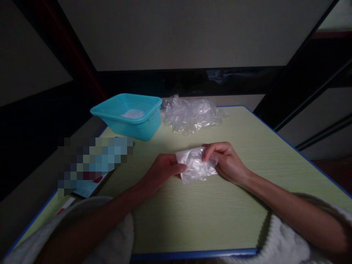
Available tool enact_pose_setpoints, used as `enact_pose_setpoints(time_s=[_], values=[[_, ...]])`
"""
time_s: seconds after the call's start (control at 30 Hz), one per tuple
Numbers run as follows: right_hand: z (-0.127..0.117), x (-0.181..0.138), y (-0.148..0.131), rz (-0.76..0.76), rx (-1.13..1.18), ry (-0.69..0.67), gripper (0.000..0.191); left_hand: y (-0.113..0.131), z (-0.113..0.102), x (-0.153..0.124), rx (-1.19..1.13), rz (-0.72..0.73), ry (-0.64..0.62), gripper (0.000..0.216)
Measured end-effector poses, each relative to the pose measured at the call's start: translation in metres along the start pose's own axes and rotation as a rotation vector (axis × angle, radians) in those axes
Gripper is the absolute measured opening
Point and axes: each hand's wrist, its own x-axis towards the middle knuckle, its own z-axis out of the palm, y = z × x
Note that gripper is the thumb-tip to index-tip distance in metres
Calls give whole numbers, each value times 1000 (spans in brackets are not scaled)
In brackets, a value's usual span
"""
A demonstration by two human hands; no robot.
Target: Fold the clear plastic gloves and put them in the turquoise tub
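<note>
Judging by the flat, creased, layered look, at a folding or smoothing step on a small piece of plastic [194, 168]. Held out in front of the body, over the middle of the table [192, 220], stretched between both hands. Hard to tell from this angle: touching the table or just above it.

Calls next, in all likelihood, for a light, even pinch at both ends, with enough tension to lie flat and without crumpling or slipping; thin and probably slick, so best pressed along the crease with a fingertip.

With the left hand [163, 169], nearly closed, gripping the left end: thumb laid on the upper face, fingers tucked underneath and mostly hidden. With the right hand [228, 165], curled and likewise nearly closed, grasping the right end: one finger bent over onto the upper face, with the placing of the thumb too unclear to tell. Not loose at either end.

Farther back on the table, well apart from both hands, a loose pile [192, 114] of clear, crinkled plastic. Just beside the pile, to the left, a blue tub [133, 128] with something whitish [133, 113] lying inside.
</note>
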Motion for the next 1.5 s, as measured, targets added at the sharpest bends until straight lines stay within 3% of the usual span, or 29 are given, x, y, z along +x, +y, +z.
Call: enact_pose_setpoints(time_s=[0.23, 0.43, 0.63, 0.83, 1.1, 1.5], values=[[0, 1, 0, -12, 21, 2, 9, 0, 0, 1, 121, -15, 14, 16], [1, 2, -2, -4, 103, -2, 25, 2, -1, 0, 149, -17, 25, 17], [1, 3, -10, 98, 201, 45, 22, 4, 1, -1, 127, -27, 47, 13], [4, 2, -12, 273, 237, 22, 39, 7, 3, -1, 138, 5, 100, 12], [4, 4, -8, 179, 167, 242, 31, 5, 1, 0, 216, 39, 150, 12], [6, -2, -7, 101, 1, 86, 34, 7, 3, 1, 229, 27, 187, 15]])
